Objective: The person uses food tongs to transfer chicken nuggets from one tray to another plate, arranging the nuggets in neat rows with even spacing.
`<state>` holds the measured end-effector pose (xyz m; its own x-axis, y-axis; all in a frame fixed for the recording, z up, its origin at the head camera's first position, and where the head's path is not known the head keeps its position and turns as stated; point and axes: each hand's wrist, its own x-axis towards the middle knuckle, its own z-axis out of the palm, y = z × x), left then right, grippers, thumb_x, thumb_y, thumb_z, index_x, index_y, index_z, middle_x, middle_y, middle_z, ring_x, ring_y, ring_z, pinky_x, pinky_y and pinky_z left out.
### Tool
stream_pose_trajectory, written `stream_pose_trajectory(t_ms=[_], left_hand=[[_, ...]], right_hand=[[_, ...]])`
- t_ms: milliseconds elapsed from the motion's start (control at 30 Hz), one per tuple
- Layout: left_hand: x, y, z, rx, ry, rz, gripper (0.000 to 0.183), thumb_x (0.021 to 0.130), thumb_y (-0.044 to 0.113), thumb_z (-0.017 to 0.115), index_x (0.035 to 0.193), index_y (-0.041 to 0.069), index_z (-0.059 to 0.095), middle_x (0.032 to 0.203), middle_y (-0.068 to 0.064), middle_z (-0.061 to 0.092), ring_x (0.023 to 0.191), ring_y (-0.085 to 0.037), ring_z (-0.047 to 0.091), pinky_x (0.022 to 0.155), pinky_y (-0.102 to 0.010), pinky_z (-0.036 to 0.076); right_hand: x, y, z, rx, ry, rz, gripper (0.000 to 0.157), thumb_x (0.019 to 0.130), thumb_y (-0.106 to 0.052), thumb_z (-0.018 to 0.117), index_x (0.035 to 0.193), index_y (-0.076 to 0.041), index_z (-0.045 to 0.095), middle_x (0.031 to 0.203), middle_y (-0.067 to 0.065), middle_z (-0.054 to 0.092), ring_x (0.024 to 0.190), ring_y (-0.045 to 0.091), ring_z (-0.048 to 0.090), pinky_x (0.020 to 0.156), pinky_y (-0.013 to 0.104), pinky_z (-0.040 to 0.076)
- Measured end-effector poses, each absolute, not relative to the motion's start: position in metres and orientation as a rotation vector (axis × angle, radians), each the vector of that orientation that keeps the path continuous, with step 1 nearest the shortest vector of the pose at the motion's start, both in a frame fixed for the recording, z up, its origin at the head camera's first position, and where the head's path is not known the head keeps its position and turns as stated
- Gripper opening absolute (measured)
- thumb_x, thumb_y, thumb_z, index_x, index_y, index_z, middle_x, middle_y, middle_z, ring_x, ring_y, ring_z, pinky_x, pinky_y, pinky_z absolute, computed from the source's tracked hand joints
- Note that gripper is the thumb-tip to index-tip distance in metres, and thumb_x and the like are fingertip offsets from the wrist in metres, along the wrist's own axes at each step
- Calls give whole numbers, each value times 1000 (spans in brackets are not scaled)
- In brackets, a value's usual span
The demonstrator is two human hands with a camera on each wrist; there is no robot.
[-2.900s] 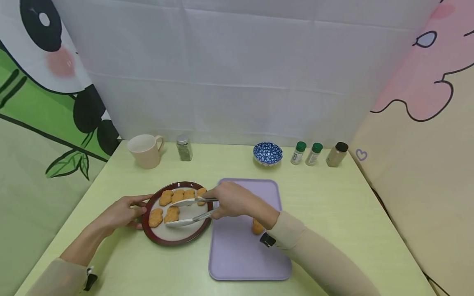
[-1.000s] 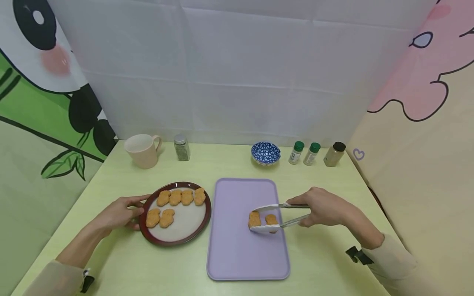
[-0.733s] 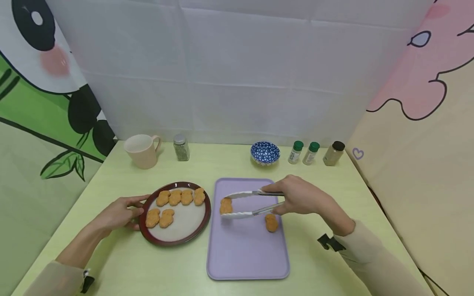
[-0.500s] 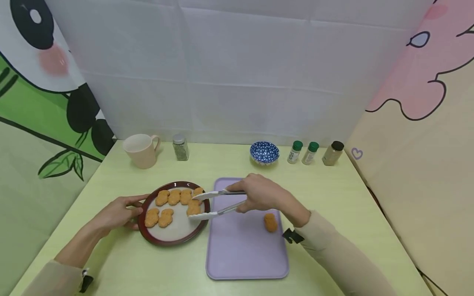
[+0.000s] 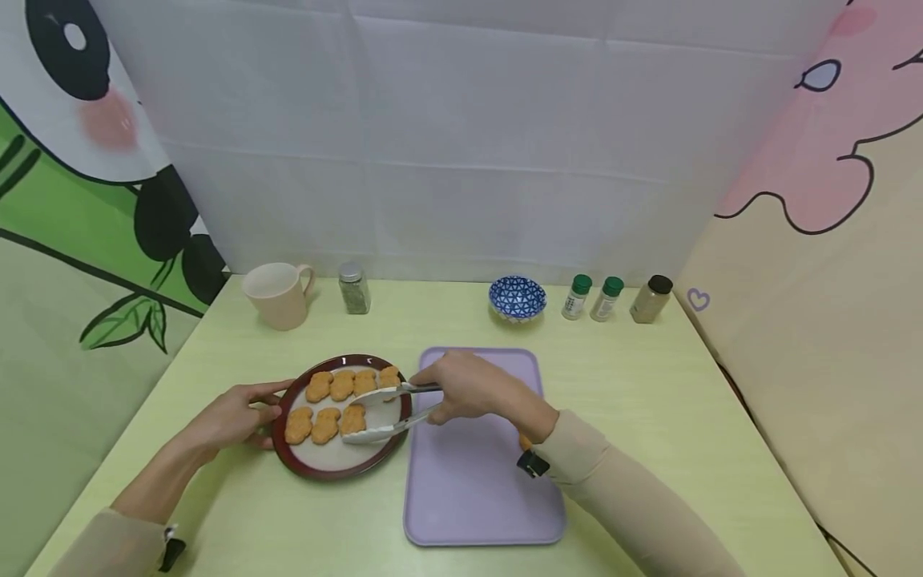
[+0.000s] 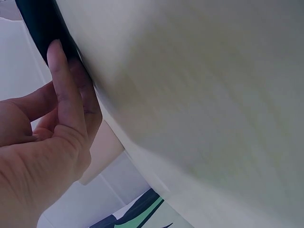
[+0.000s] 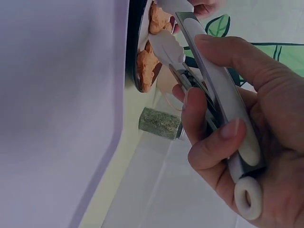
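My left hand (image 5: 234, 415) holds the left rim of a brown-rimmed white plate (image 5: 339, 474), thumb and fingers at its edge. In the left wrist view the fingertips touch the plate's dark underside (image 6: 40, 21). My right hand (image 5: 469, 387) grips white-tipped metal tongs (image 5: 373, 433), which reach over the plate from the right. Between the tong tips sits a chicken nugget (image 5: 352, 419), right of two others in the front row. Several nuggets (image 5: 342, 385) make up the back row, the rightmost partly covered by the tongs. Another nugget (image 5: 524, 441) on the tray is mostly hidden behind my right wrist.
A lilac tray (image 5: 483, 505) lies right of the plate. Along the back stand a pink mug (image 5: 277, 298), a herb jar (image 5: 355, 290), a blue patterned bowl (image 5: 517, 300), two green-capped bottles (image 5: 577, 298) and a black-capped jar (image 5: 651, 300). A white sheet hangs behind.
My right hand has carried a nugget in the tongs from the tray leftward to the plate's front row, beside two others. My left hand stays at the plate's rim.
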<state>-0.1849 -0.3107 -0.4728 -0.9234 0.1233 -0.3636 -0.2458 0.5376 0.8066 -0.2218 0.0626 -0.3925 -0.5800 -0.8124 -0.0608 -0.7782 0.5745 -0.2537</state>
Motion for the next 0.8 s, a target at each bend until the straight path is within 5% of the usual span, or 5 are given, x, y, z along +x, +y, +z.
stream_pose_trajectory(t_ms=[333,467,600,800], left_hand=[[-184,-312,-474,-96,2443,1303,50,96,6,49,145,9,39,122,-26,47,85,-23,61,62,-38,56],[-185,-312,-475,-97,2449,1303,50,96,6,49,144,9,39,121,-25,47,81,-23,62,61,-37,55],[-185,-311,-474,-96,2441,1314,50,96,6,49,144,10,39,120,-25,47,80,-23,62,61,-37,55],[-186,-310,-473,-106,2432,1303,51,96,6,49,145,11,39,123,-26,46,83,-23,62,61,-37,55]], right_hand=[[-217,60,-394,-1300,2640,-305,59,72,-31,79,127,-18,62,88,-10,64,65,7,48,60,20,43],[-211,70,-386,-1282,2664,-324,62,72,-33,80,129,-19,60,99,-8,66,75,6,55,68,21,47],[-200,100,-368,-1280,2696,-361,61,73,-33,80,129,-19,60,113,-7,65,92,7,60,77,24,49],[-192,181,-346,-1232,2726,-379,61,71,-33,79,127,-16,61,112,-7,65,86,4,58,74,26,50]])
